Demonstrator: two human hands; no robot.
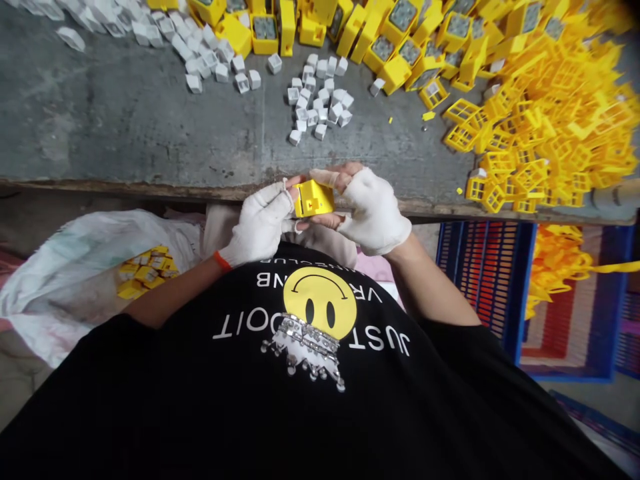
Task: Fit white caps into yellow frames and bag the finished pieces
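A yellow plastic box is held between my two hands just over the front edge of the table. My left hand, in a white glove with bare fingertips, grips its left side. On the other side, my right hand, gloved the same way, has its fingers around the far face and the thumb along the near face. A small peg-like part stands out from the box's upper face. The palm-side fingers of both hands are partly hidden. Beyond my hands lies a group of small white caps on the table.
The grey table carries more white pieces at the back left, yellow boxes at the back, and a heap of yellow frames at right. A white sack with yellow boxes is below left; blue crates stand below right.
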